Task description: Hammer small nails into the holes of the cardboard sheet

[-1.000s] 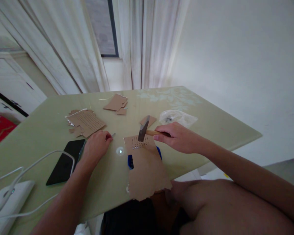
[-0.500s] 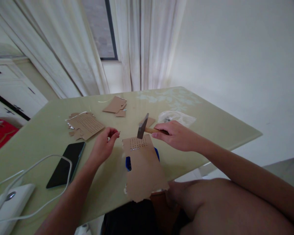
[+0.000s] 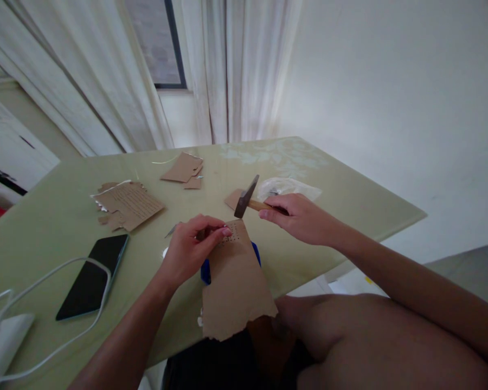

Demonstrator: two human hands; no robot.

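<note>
At the near edge of the desk (image 3: 350, 216) we see a torn cardboard sheet (image 3: 233, 287) lying over a blue object (image 3: 205, 271), its ragged lower end hanging past the edge. Our left hand (image 3: 191, 246) rests on the sheet's upper left corner, fingers pinched together over a grid of small holes; whether they grip anything we cannot tell. Just beyond, our right hand (image 3: 299, 216) is closed around the wooden handle of a hammer (image 3: 248, 197), whose dark head is held tilted above the sheet's far end. To the left lie a dark phone (image 3: 91, 276) and a white cable (image 3: 44, 281) looping over it. Farther back sit a larger cardboard piece (image 3: 128, 205), smaller cardboard scraps (image 3: 183, 169), and a clear plastic bag (image 3: 290, 188) behind the right hand. White curtains (image 3: 236, 70) hang beyond the desk.
</note>
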